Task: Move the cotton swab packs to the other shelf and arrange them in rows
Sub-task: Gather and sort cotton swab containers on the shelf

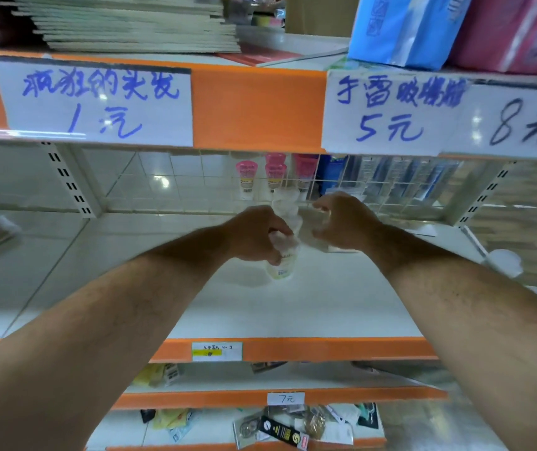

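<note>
Head view: left hand (257, 232) grips cotton swab pack (281, 266); right hand (345, 222) alongside, loosely open, empty. Likely placing; row alignment needed next.

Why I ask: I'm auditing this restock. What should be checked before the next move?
1. Grip: left hand grips a pack: ok.
2. Load in right hand: cannot tell; its fingers are curled and the view is blurred.
3. Bare shelf in front of the pack: ok.
4. Pack upright: cannot tell; the hand covers its top.
5. Row formed: cannot tell; the rear packs are blurred.
</note>
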Action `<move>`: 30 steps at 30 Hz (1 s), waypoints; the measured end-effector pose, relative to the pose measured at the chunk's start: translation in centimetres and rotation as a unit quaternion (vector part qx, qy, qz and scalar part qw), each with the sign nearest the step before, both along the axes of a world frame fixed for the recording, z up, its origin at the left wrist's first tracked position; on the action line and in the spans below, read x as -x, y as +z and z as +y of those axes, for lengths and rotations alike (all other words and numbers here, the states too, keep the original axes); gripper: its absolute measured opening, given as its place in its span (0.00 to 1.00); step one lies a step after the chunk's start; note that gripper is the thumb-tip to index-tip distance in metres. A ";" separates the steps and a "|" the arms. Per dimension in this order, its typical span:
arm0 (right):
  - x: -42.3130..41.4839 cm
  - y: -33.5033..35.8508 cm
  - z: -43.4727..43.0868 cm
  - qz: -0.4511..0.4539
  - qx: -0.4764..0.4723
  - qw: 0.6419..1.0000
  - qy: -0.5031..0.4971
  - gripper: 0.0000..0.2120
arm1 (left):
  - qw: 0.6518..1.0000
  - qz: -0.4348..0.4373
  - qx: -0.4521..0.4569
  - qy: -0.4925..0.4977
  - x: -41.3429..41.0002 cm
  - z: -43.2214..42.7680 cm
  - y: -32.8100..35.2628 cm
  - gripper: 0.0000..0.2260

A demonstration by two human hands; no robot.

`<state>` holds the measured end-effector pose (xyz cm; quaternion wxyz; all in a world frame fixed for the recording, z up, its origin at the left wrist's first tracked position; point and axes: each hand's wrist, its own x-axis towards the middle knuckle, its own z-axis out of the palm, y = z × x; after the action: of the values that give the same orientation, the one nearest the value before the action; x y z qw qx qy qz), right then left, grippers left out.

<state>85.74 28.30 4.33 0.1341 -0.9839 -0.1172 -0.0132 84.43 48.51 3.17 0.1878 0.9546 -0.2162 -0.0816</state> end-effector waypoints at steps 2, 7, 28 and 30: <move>0.4 0.1 -0.8 -0.002 -0.001 1.000 -0.018 0.26 | 1.000 -0.026 -0.002 -0.010 0.4 -0.8 -0.4 0.27; 1.0 0.2 -2.0 0.012 -0.003 0.999 -0.030 0.26 | 0.999 -0.053 -0.007 -0.008 0.7 -1.8 -1.2 0.26; -2.2 -0.2 0.2 0.062 -0.018 0.997 -0.038 0.12 | 0.912 0.069 0.309 0.259 -1.8 -1.6 0.3 0.25; -3.8 -0.2 1.0 0.086 -0.030 0.994 -0.054 0.12 | 0.837 0.157 0.431 0.299 -2.9 -1.7 1.4 0.20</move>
<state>89.50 29.35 4.15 0.1723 -0.9818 -0.0516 0.0605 87.29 46.85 4.53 0.6268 0.7697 0.0992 -0.0691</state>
